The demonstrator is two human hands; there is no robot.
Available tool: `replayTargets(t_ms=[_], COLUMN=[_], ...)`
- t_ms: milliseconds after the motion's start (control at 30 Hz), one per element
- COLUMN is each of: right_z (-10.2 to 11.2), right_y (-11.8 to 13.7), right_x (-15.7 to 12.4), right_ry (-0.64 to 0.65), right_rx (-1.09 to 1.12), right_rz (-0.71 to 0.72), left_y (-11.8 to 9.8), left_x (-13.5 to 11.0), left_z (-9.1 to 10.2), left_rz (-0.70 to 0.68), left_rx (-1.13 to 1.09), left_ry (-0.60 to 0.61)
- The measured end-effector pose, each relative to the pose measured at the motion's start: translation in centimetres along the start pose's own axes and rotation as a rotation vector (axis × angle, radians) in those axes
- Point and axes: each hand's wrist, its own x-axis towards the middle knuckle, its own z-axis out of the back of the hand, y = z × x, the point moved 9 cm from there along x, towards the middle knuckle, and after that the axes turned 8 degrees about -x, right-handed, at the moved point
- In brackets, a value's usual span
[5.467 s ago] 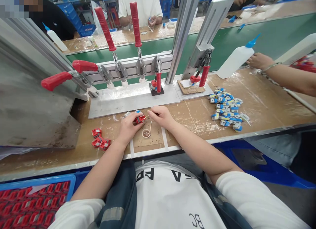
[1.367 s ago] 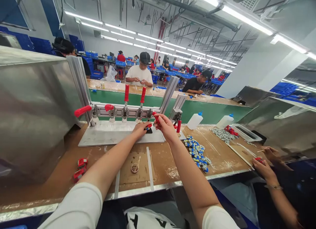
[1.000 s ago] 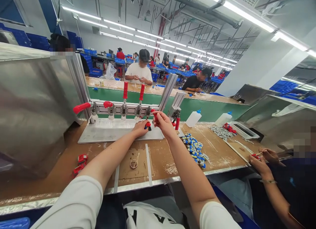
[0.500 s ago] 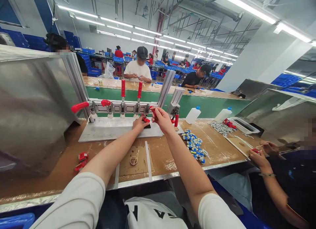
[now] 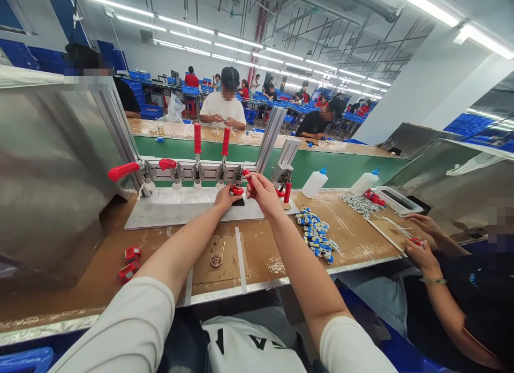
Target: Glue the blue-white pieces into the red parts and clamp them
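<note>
Long white ceiling lights (image 5: pixel 241 39) hung above a glossy brown workbench (image 5: pixel 261 247), where a flat silver metal plate (image 5: pixel 172 207) lay beneath a row of toggle clamps. Over the plate's right part, the person's left hand (image 5: pixel 226 196) had its fingers curled closed on a small red plastic piece (image 5: pixel 236 191), near a black square pad (image 5: pixel 238 202); whether the two touched could not be told. Thumb and fingers of the right hand (image 5: pixel 261 192) were closed around a red clamp handle (image 5: pixel 246 176) just beside it. Nearer the person stood a small round cup (image 5: pixel 216 261) with a thin stick; a heap of blue-and-white blocks (image 5: pixel 316 235) lay to the right.
</note>
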Motion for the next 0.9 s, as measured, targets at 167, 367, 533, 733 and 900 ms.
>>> replayTargets(t_ms=[167, 367, 533, 733, 900], right_z=[0.0, 0.1, -0.1, 0.2, 0.2], right_y=[-0.2, -0.8, -1.4, -3.6, -5.6], right_x=[-0.3, -1.0, -1.9, -2.4, -2.5], right_ry=[0.010, 0.000, 0.021, 0.019, 0.031], right_rx=[0.007, -0.023, -0.061, -0.118, -0.174], right_rz=[-0.004, -0.005, 0.009, 0.036, 0.039], left_y=[-0.1, -0.3, -0.2, 0.1, 0.3], left_x=[-0.1, -0.5, -0.7, -0.6, -0.6], left_z=[0.0, 0.3, 0.4, 0.2, 0.1], left_rz=[0.002, -0.003, -0.018, -0.020, -0.014], left_rx=[-0.017, -0.025, -0.033, -0.051, -0.055], left_ry=[-0.014, -0.047, -0.048, -0.038, -0.037])
